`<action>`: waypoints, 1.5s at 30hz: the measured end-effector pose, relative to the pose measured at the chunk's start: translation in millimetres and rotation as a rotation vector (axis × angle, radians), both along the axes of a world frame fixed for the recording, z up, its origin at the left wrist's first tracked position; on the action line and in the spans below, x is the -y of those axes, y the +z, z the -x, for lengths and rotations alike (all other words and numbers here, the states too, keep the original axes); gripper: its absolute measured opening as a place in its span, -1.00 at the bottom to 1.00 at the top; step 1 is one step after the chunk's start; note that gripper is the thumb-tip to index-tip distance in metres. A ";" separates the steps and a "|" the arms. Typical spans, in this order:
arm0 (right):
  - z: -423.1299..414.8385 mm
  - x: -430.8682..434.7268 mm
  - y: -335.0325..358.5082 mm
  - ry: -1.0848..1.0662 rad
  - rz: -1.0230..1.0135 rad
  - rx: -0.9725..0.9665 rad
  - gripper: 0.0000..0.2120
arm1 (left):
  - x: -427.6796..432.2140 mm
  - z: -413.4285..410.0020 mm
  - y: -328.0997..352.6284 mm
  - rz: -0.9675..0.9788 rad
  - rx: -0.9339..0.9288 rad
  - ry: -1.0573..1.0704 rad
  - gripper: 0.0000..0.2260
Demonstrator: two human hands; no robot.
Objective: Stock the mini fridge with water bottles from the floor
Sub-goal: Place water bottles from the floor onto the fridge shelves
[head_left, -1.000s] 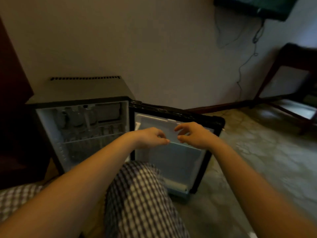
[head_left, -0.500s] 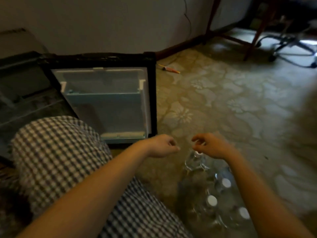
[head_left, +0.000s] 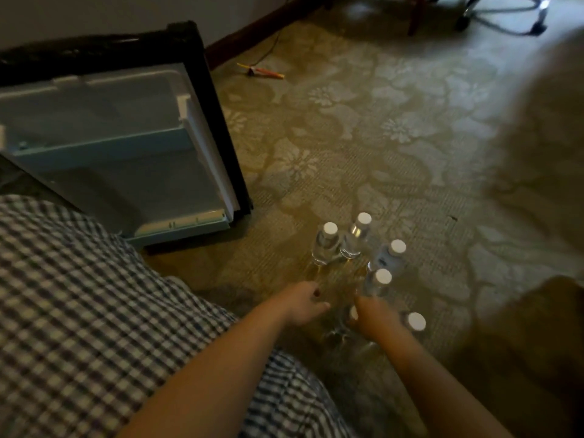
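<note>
Several clear water bottles [head_left: 353, 239] with white caps stand in a loose cluster on the patterned floor, right of the mini fridge's open door [head_left: 126, 172]. My left hand [head_left: 301, 304] hovers at the cluster's near left edge, fingers curled in, with nothing in it. My right hand [head_left: 374, 317] lies over a near bottle whose cap peeks out at the hand's left side; its grip is hidden. Another bottle [head_left: 414, 322] stands just right of that hand. The fridge's inside is out of frame.
My knee in checked cloth [head_left: 79, 311] fills the lower left, close to the door's bottom shelf [head_left: 183, 224]. A small orange object [head_left: 264, 71] lies by the wall. A wooden chair leg [head_left: 414, 17] and a wheeled chair base [head_left: 505, 7] stand far off.
My view swung right and down from the fridge door to the floor. Both hands left the door shelf and dropped to the bottle cluster.
</note>
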State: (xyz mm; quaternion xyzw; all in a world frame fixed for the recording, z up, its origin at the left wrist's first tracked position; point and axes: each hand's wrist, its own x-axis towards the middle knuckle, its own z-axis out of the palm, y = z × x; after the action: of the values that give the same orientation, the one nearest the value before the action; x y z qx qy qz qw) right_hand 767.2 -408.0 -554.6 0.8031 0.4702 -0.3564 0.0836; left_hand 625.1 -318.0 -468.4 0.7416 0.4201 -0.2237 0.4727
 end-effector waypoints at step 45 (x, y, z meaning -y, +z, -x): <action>252.8 -262.1 372.3 0.410 -1.250 -0.673 -0.85 | -156.6 264.4 218.1 -0.814 0.826 0.681 -0.53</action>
State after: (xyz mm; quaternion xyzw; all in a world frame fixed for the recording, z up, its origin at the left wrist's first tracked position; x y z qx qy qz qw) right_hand 514.5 -146.0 -182.3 0.4442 0.7263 -0.2264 -0.4732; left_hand 360.7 -161.3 -250.3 0.7113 0.4662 0.4162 0.3216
